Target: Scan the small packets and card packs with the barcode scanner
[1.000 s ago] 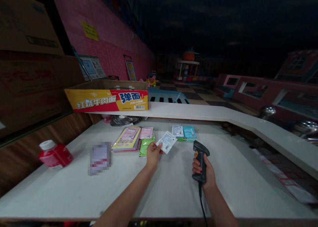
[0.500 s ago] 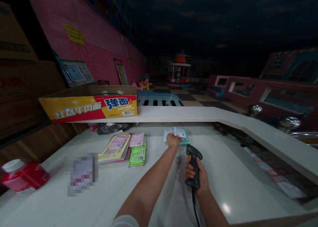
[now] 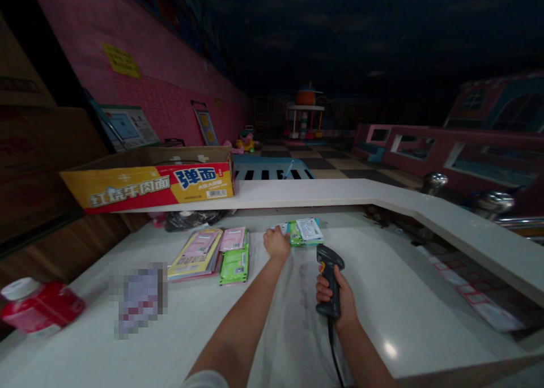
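Observation:
Wrapped round the grip of a black barcode scanner (image 3: 330,280), my right hand (image 3: 345,300) holds it upright over the counter, its cord hanging down. My left hand (image 3: 277,244) is closed on a small whitish packet (image 3: 280,227), mostly hidden behind the fingers. Just right of that hand lies a small pile of flat packets, with a green packet (image 3: 295,233) and a white packet (image 3: 309,229) on top. Farther left, a pink packet (image 3: 233,239) and a green packet (image 3: 234,265) lie beside a stack with a yellow packet (image 3: 198,256).
A noodle carton (image 3: 157,184) sits on the raised white ledge (image 3: 306,192) behind the counter. A red bottle with a white cap (image 3: 42,306) lies at the left, near a blurred-out item (image 3: 142,298). Metal posts (image 3: 493,204) stand at the right.
My left hand has moved left from the pile with a whitish packet, uncovering the green and white packets there. My right hand and the scanner stay nearly in place.

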